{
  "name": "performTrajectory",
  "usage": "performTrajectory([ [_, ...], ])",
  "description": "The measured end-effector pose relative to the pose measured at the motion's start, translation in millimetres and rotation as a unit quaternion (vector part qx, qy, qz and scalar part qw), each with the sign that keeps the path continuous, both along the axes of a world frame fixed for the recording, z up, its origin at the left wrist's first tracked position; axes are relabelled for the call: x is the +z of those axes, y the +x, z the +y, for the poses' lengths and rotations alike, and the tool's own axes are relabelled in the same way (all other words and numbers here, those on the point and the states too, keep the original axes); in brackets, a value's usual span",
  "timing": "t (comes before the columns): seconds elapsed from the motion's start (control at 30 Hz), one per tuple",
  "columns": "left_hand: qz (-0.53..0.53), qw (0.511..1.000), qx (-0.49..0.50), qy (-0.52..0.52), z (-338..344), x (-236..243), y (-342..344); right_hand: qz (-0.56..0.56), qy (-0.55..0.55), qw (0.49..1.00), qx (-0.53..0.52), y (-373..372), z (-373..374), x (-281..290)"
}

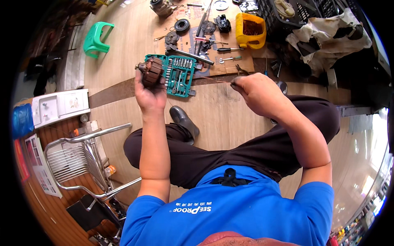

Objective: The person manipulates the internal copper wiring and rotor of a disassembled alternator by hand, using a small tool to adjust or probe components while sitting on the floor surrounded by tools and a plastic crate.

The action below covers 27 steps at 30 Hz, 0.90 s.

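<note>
My left hand [151,95] is raised with its fingers wrapped round a brown motor rotor [152,70], whose shaft end points left. Off to the right, my right hand [257,92] is closed in a pinch on a thin copper wire [217,80], which runs leftward from the fingertips. Whether the wire joins the rotor cannot be made out. Behind and below the rotor, an opened green socket set case [191,78] lies on the floor with sockets and small tools in it.
Cardboard [242,63] on the floor bears loose motor parts, a screwdriver [230,49], a wrench [231,59] and pliers [241,69]. Beyond stand a cut yellow jug [251,31] and black crate [283,20]. At left are a green stool [97,40] and metal chair [74,164].
</note>
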<state>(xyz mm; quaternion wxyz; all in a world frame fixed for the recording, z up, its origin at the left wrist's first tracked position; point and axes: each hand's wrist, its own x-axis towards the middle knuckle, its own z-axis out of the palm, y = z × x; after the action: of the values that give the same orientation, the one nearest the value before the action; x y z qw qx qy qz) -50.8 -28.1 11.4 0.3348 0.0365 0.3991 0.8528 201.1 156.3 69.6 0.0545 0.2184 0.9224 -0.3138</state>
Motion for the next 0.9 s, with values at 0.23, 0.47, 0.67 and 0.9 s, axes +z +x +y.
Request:
performTrajectory([
  [0.23,0.133,0.990,-0.044,-0.017,4.6,3.0,37.3,0.087,0.235,0.968,0.002,11.6,9.6,3.5],
  [0.47,0.147,0.981,-0.127,-0.016,14.2,2.7,67.8,0.227,-0.042,0.973,0.010,-17.7,-23.7,-13.7],
  [0.67,0.167,0.974,-0.150,-0.022,14.4,0.6,70.7,0.249,-0.213,0.944,-0.033,-29.7,-29.1,-39.0],
  [0.9,0.115,0.979,-0.170,0.011,13.3,9.2,73.6,0.197,-0.304,0.930,-0.053,-27.1,-29.9,-37.5],
])
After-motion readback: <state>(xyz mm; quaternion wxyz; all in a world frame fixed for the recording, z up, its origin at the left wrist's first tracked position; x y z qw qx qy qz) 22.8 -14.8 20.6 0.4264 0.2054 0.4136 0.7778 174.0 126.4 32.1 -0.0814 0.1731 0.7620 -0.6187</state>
